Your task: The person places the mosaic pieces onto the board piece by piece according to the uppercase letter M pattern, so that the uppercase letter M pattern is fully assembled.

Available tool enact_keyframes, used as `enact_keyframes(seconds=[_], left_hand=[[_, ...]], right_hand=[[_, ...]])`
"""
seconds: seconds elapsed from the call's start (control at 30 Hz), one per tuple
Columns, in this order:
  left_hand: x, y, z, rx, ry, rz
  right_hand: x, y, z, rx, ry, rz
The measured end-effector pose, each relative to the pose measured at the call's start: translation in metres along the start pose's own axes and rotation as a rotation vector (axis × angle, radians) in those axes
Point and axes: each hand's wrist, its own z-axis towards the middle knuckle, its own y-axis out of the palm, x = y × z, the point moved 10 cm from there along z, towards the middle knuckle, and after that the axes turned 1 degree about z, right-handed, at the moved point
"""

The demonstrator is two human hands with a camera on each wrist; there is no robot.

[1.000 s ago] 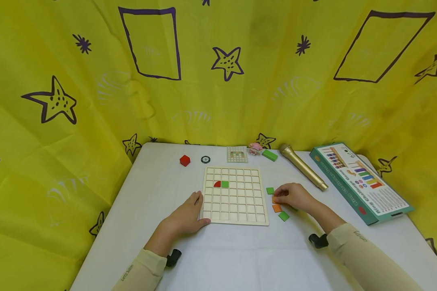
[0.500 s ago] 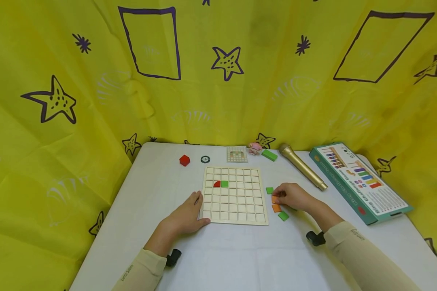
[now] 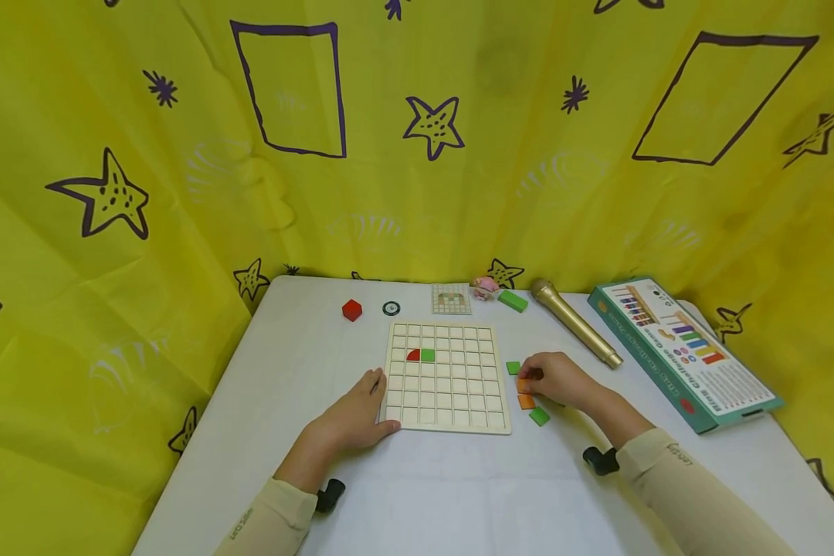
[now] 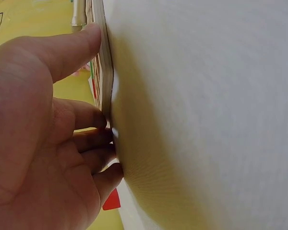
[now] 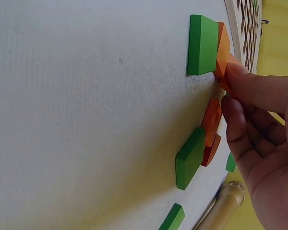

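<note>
A pale wooden grid board point(image 3: 452, 395) lies on the white table. In its grid, a red quarter-round tile point(image 3: 414, 356) sits beside a green square tile point(image 3: 428, 356). My left hand point(image 3: 353, 415) rests at the board's near left corner, its thumb and fingers touching the edges. Right of the board, my right hand point(image 3: 561, 380) pinches an orange tile point(image 3: 523, 385) between thumb and fingertips, low over the table. Around it lie another orange tile point(image 3: 526, 401) and green tiles point(image 3: 539, 417). In the right wrist view, further orange pieces point(image 5: 212, 117) lie beneath the fingers.
Behind the board are a red block point(image 3: 351, 310), a round dark-rimmed disc point(image 3: 391, 308), a pattern card point(image 3: 451, 299), a pink figurine point(image 3: 485, 287) and a green block point(image 3: 513, 300). A gold microphone point(image 3: 578, 324) and a game box point(image 3: 684, 355) lie to the right.
My right hand stays at the orange tile with only slight finger movement. The left hand keeps its place at the board's corner. The head view has tilted up a little.
</note>
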Motion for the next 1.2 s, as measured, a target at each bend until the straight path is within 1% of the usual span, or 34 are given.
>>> enact_keyframes(seconds=[0.17, 0.37, 0.6, 0.7, 0.87, 1.03, 1.2], left_hand=[[0.0, 0.0, 0.0, 0.004, 0.003, 0.002], [0.001, -0.001, 0.0, 0.005, 0.005, -0.008], [0.0, 0.0, 0.0, -0.001, -0.003, -0.003], [-0.001, 0.0, 0.0, -0.005, -0.012, -0.002], [-0.001, 0.0, 0.0, -0.003, -0.008, -0.001], [-0.001, 0.0, 0.001, 0.001, -0.006, -0.012], [-0.001, 0.001, 0.001, 0.002, -0.006, -0.008]], right_hand=[[-0.002, -0.002, -0.001, -0.015, -0.015, 0.032], [0.004, -0.003, 0.0, -0.043, 0.015, 0.079], [0.008, -0.007, 0.006, -0.032, 0.057, 0.128], [0.006, -0.009, 0.009, -0.027, 0.063, 0.155], [0.001, -0.011, 0.016, -0.026, 0.067, 0.194], [-0.007, -0.011, 0.026, -0.037, 0.074, 0.181], [-0.018, -0.012, 0.036, -0.038, 0.045, 0.164]])
